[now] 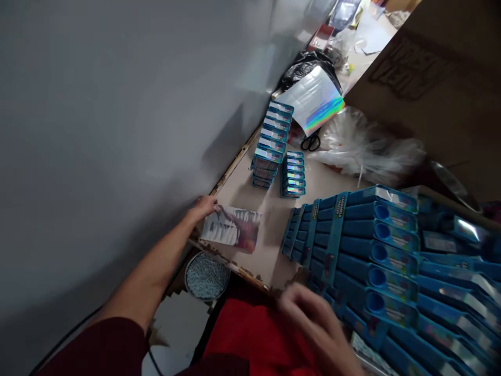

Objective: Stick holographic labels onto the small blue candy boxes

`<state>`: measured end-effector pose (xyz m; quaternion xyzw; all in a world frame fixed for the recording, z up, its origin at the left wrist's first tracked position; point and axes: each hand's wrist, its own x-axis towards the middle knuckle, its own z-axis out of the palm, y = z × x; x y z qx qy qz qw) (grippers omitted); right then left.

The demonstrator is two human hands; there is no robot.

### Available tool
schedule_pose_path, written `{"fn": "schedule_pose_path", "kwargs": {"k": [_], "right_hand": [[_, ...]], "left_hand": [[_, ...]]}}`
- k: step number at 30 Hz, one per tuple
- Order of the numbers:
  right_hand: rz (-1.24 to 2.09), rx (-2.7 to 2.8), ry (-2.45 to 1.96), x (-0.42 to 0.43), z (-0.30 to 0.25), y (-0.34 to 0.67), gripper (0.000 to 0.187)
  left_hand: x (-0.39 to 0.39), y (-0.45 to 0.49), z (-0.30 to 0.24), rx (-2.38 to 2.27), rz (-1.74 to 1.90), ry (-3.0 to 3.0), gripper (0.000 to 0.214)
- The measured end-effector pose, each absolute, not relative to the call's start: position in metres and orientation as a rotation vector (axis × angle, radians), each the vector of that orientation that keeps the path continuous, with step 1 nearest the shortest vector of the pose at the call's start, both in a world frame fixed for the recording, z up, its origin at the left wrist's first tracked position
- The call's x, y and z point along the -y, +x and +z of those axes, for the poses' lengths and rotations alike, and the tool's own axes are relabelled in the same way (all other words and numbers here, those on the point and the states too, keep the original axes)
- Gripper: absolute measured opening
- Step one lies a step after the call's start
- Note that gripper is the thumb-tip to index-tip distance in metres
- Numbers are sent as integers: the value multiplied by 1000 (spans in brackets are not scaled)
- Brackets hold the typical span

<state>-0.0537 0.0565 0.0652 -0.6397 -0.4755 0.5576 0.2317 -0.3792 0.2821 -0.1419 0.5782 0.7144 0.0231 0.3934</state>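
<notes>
My left hand (205,204) reaches to the table's left side and pinches the upper left corner of a shiny printed sheet (230,228). The sheet lies flat or nearly so on the pale table top (270,266), close to its front edge. My right hand (313,321) is smeared by motion just in front of that edge, over the red cloth on my lap. Its fingers look bent, but I cannot tell whether they hold anything. Just beyond it rises a large stack of long blue cartons (352,245) with round holes in their ends.
Two smaller stacks of blue packs (274,136) (294,175) stand further back. Behind them are black-handled scissors (311,141), a rainbow-shiny sheet (315,99) and clear plastic bags (364,141). A grey wall (117,104) borders the left. Below the edge sits a tub of pale pellets (207,275).
</notes>
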Motion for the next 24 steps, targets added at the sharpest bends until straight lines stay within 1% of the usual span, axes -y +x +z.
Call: {"fn": "schedule_pose_path", "kwargs": {"k": [1, 3, 4, 6, 8, 10, 13, 17, 20, 22, 24], "right_hand": [[1533, 1331, -1729, -63, 42, -71, 41], [1319, 1497, -1616, -86, -3, -103, 31], [1181, 1571, -1551, -101, -22, -117, 27], [944, 1735, -1467, -133, -52, -144, 27], [778, 1900, -1477, -161, -72, -167, 32], [693, 2051, -1521, -181, -86, -185, 37], [659, 2254, -1544, -194, -102, -200, 39], [632, 2347, -1523, -181, -119, -204, 42], [573, 2344, -1511, -163, -122, -202, 44], [545, 2342, -1521, -152, -119, -197, 40], [542, 2339, -1559, -144, -113, -191, 30]], "left_hand": [[-280, -380, -145, -1792, 55, 1465, 21], [-270, -379, -145, -1718, 137, 1432, 23], [-264, -379, -143, -1668, 212, 1399, 28], [-249, -377, -134, -1568, 389, 1309, 40], [-233, -375, -125, -1535, 553, 1231, 44], [-219, -370, -118, -1512, 677, 1178, 41], [-203, -361, -115, -1502, 771, 1107, 38], [-191, -349, -118, -1635, 827, 985, 38], [-184, -343, -118, -1683, 853, 877, 37], [-180, -340, -118, -1711, 840, 847, 35], [-176, -340, -117, -1749, 815, 875, 32]]}}
